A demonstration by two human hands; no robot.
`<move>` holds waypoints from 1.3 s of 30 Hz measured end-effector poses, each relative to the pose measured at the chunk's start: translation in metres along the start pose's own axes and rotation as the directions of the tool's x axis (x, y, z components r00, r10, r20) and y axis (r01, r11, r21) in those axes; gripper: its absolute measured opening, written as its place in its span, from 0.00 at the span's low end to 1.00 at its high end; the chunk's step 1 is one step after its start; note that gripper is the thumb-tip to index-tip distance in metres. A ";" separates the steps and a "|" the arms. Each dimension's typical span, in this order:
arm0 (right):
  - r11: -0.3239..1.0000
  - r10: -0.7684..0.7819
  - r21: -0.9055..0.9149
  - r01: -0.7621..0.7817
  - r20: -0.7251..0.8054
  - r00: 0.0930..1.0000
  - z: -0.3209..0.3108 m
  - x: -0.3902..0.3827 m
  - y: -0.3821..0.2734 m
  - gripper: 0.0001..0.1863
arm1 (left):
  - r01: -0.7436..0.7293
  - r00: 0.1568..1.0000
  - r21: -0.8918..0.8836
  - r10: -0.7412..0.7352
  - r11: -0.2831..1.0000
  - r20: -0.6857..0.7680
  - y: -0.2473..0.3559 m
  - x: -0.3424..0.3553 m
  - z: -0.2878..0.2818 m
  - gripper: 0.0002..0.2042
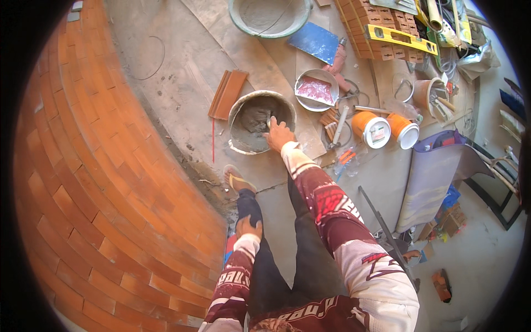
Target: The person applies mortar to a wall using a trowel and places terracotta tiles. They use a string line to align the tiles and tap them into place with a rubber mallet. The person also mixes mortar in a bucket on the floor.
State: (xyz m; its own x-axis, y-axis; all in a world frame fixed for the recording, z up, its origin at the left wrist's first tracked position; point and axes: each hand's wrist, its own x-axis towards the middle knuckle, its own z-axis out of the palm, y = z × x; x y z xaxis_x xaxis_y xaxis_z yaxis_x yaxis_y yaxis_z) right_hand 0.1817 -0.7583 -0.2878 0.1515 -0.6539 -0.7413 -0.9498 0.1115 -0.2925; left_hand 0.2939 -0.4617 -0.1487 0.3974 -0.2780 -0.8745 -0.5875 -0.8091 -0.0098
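Observation:
My right hand (280,136) reaches over the near right rim of a round bucket (234,141). It is closed around the pale handle of a trowel (269,121), whose blade is hidden in wet grey mortar (251,119). The mortar is heaped in the middle and smeared on the bucket's inner wall. My left hand (249,226) rests on my left knee with its fingers apart, holding nothing. Left of the bucket, a terracotta block (229,94) lies on the floor.
An orange brick wall (121,188) curves along the left. Beyond the bucket are a large basin (269,35), a blue board (314,42) and a white pail (331,77). Orange tubs (371,128), a red power tool (338,66) and a yellow spirit level (402,39) on stacked bricks are to the right.

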 end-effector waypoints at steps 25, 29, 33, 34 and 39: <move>0.630 -0.244 -0.746 0.213 0.070 0.967 -0.056 -0.038 0.221 0.20 | 0.199 0.965 -0.484 -0.256 0.852 -0.053 0.133 0.233 -0.021 0.17; 0.744 -0.149 -0.644 0.177 0.098 0.984 -0.087 -0.079 0.237 0.20 | 0.112 0.977 -0.507 -0.187 0.855 -0.100 0.136 0.216 -0.031 0.17; 0.905 -0.130 -0.384 0.185 0.164 0.978 -0.099 -0.124 0.203 0.22 | -0.059 0.977 -0.524 -0.058 0.849 -0.203 0.121 0.215 -0.030 0.15; 0.933 -0.193 -0.290 0.211 0.090 0.977 -0.093 -0.128 0.194 0.24 | -0.109 0.973 -0.543 -0.023 0.832 -0.230 0.122 0.213 -0.029 0.15; 0.981 -0.181 -0.045 0.189 0.134 0.974 -0.050 -0.093 0.106 0.22 | -0.107 0.977 -0.595 -0.027 0.796 -0.212 0.125 0.203 -0.041 0.15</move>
State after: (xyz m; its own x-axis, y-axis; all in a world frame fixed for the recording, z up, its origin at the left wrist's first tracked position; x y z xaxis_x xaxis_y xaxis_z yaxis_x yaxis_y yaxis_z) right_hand 0.0536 -0.7227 -0.2198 0.3566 -0.5572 -0.7499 -0.9154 -0.0478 -0.3997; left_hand 0.3302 -0.6403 -0.3071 0.5538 -0.3596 -0.7510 -0.0907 -0.9226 0.3749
